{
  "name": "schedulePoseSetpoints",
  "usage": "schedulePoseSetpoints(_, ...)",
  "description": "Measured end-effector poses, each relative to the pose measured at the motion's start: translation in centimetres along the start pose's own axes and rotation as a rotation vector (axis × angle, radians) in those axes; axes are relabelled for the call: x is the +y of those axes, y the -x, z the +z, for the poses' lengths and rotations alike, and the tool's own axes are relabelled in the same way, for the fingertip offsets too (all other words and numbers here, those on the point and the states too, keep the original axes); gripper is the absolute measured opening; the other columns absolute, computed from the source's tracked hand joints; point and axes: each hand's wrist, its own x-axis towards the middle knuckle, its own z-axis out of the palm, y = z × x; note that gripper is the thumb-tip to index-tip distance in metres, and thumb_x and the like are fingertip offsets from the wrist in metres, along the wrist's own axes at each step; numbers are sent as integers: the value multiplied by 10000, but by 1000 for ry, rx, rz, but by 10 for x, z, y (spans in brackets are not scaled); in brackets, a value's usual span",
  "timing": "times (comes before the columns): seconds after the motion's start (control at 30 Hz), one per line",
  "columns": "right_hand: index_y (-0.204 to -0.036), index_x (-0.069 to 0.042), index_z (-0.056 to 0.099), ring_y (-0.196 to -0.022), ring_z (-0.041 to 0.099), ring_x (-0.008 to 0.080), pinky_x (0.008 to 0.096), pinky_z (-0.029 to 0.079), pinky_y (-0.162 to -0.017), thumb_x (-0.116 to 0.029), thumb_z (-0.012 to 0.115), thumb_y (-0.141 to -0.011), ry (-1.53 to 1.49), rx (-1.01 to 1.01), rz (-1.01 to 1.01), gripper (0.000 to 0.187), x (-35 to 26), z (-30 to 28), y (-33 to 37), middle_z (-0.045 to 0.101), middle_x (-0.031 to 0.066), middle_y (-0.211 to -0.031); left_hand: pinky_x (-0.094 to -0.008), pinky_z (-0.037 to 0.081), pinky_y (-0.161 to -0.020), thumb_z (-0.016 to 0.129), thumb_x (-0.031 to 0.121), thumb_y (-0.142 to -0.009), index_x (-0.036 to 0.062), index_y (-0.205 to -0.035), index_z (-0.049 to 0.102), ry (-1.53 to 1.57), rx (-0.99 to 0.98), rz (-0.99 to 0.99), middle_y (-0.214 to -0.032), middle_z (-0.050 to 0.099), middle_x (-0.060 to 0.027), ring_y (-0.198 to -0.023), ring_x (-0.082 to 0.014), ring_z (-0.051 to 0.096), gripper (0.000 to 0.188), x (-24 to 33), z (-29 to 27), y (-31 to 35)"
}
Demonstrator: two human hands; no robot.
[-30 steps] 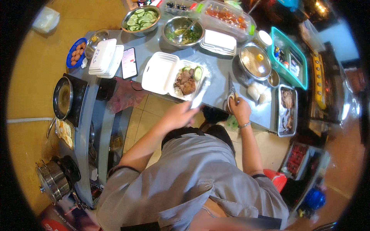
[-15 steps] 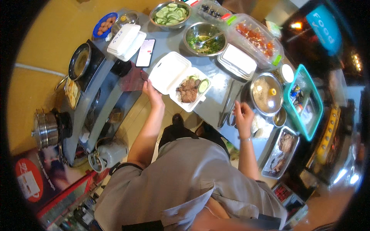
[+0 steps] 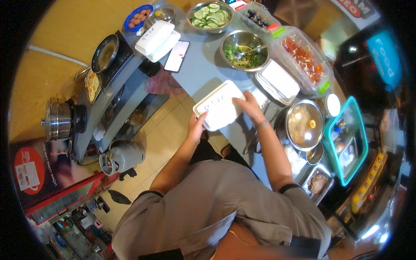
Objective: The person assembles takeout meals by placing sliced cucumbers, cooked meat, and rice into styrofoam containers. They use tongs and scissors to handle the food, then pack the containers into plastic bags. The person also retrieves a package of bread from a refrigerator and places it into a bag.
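head view: closed white foam box (image 3: 219, 105) at the near edge of the grey counter (image 3: 201, 69). left hand (image 3: 196, 127) gripping its near edge, right hand (image 3: 248, 105) pressed flat on the lid, fingers spread. bowl of chopped greens (image 3: 243, 50) just beyond.

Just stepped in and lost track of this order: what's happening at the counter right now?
A person stands at the grey counter with both hands on a white foam takeaway box, which is shut. The left hand grips its near edge and the right hand presses on the lid. Beyond it stand a bowl of chopped greens, a bowl of cucumber slices and more shut foam boxes.
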Motion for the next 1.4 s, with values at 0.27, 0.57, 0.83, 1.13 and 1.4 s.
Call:
schedulePoseSetpoints(0.27, -924, -53, 559, -693, 541, 84, 228, 419, -597, -299, 701, -866, -148, -184, -4, 291, -79, 16, 37, 604, 15, -777, -522, 425, -1014, 604, 564, -787, 21, -1394, 380, 563, -447, 77, -1360, 489, -189, -1233, -353, 493, 844, 48, -39, -16)
schedulePoseSetpoints(0.57, -861, -116, 689, -942, 559, 288, 440, 483, -719, -193, 665, -756, 1792, 378, -605, 133, -119, -79, -143, 582, 90, -981, -583, 301, -1097, 418, 724, -848, 42, -1465, 254, 802, -836, 3, -1459, 356, -209, -1327, -417, 372, 933, 169, -2, -126)
schedulePoseSetpoints(0.83, -824, -87, 669, -723, 620, 347, 465, 452, -672, -150, 600, -817, 1114, 487, -377, 93, -125, -63, -98, 647, 156, -745, -506, 378, -1067, 442, 655, -891, -4, -1417, 314, 617, -646, -95, -1420, 402, -224, -1286, -372, 443, 853, 174, 5, -184)
schedulePoseSetpoints(1.13, -834, -94, 655, -675, 616, 328, 458, 419, -659, -160, 599, -806, 991, 553, -197, 91, -97, -17, -87, 653, 140, -723, -484, 413, -1042, 420, 603, -928, -5, -1399, 337, 537, -591, -94, -1384, 446, -210, -1248, -358, 485, 773, 178, 14, -181)
schedulePoseSetpoints(1.4, -930, -1, 683, -630, 520, 69, 229, 394, -560, -134, 624, -867, 108, 631, 11, 159, -95, -15, -48, 617, 15, -705, -495, 402, -1046, 392, 610, -930, 30, -1417, 329, 546, -646, -90, -1395, 441, -193, -1258, -361, 473, 760, 181, 16, -181)
